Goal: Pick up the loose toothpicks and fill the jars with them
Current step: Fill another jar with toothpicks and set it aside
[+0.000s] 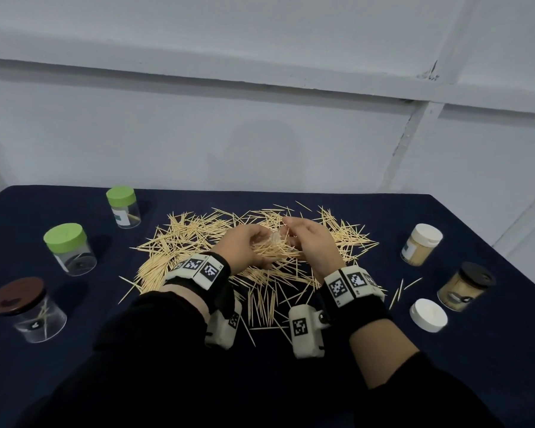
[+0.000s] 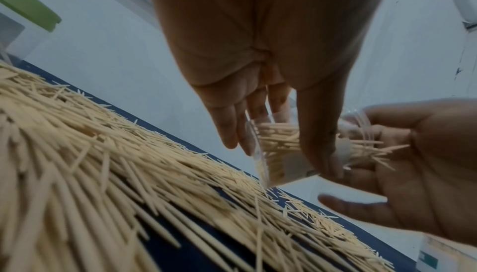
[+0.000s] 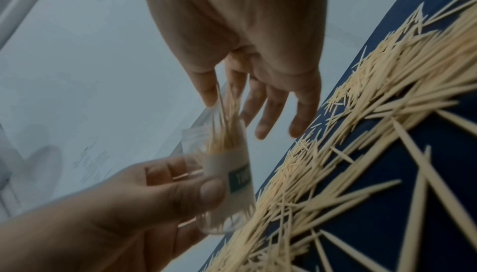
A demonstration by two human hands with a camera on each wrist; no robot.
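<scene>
Toothpicks (image 1: pixel 198 239) mostly lie loose below the fingers; left hand (image 1: pixel 244 245) grips a part-filled jar (image 3: pixel 227 170), right hand (image 1: pixel 309 239) feeding picks with loosely spread fingers.

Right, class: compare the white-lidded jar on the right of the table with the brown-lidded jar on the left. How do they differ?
Fill: the white-lidded jar looks packed with toothpicks, while the brown-lidded jar holds only a few.
Lid: one is white, the other brown.
Place: the white-lidded jar stands at the far right, the brown-lidded jar at the near left.
Both are clear, upright and capped.
</scene>
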